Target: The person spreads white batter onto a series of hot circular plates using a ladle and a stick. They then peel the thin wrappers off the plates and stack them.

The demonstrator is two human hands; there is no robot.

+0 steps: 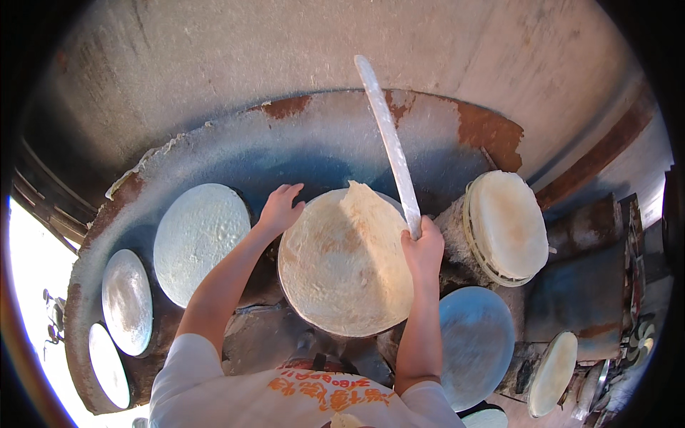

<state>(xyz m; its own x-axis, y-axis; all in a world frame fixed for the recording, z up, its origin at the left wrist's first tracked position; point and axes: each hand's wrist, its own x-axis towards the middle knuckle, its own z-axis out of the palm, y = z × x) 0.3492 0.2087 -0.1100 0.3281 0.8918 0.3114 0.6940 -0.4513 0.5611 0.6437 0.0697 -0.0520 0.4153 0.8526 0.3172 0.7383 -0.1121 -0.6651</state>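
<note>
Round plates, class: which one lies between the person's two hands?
The large central plate, with a pale flap on its right side, sits between left hand and right hand; the others all lie outside them.

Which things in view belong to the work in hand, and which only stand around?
Apparently in use:
long flat stick, in the right hand;
central round plate, beside the left hand;
thin pale sheet on it.

Seemingly idle:
large pale round plate at left;
bluish round plate at lower right;
pale round stack at right.
</note>
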